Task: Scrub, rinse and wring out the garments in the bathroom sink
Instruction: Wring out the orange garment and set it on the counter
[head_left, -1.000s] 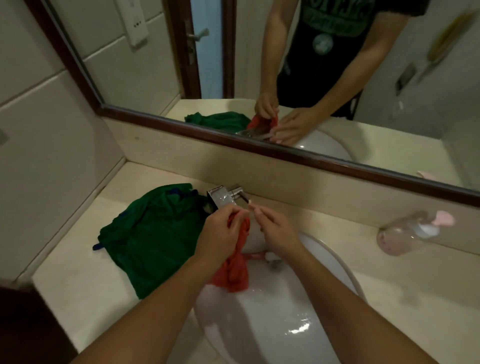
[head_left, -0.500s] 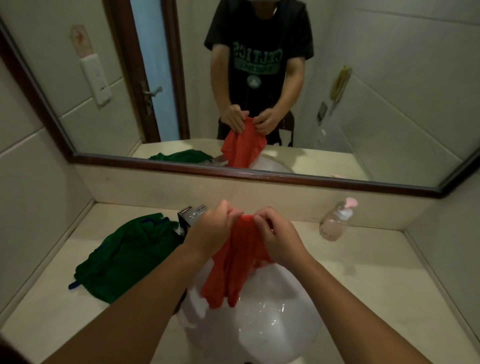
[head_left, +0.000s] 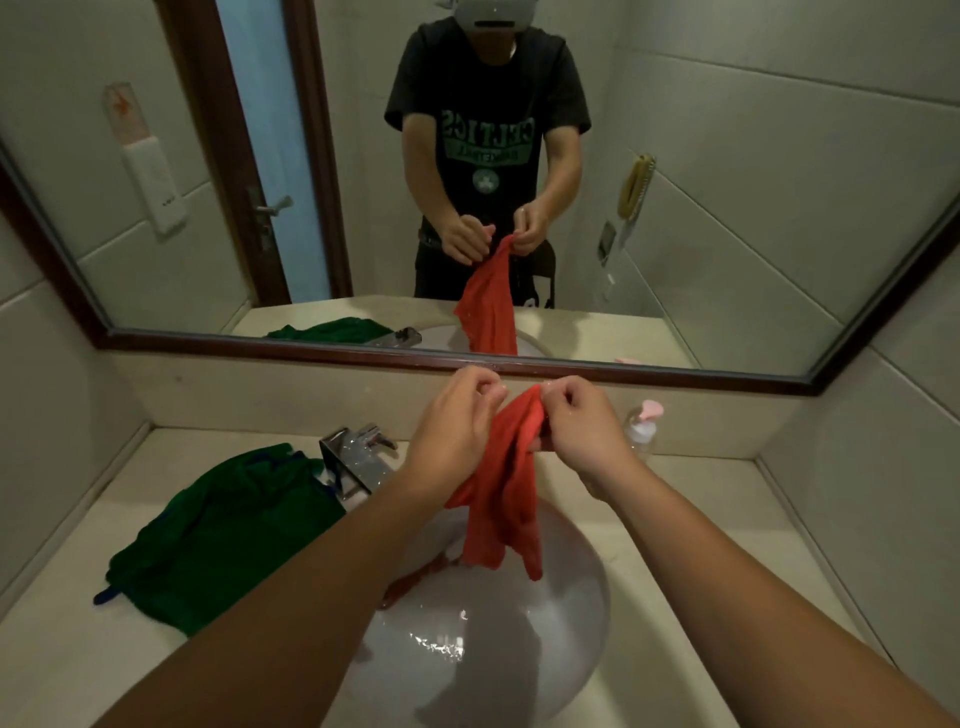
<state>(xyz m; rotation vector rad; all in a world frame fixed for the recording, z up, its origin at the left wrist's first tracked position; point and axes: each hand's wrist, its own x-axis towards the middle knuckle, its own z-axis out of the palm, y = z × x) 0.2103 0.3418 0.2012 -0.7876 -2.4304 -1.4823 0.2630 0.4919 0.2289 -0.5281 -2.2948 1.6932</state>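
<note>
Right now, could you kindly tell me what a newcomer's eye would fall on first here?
The bright red cloth garment hangs over the round white ceramic sink, its top pinched by the right hand, the left hand close beside it. A crumpled dark green garment lies on the beige counter, left of the chrome faucet.

Pale tiled walls (head_left: 47, 389) meet a beige counter (head_left: 737, 483) beneath a dark-framed mirror (head_left: 753, 208) in dim light.

head: worn on head, aimed forward and down over sink (head_left: 519, 654), close in
mirror (head_left: 753, 182): caught in upper half
</note>
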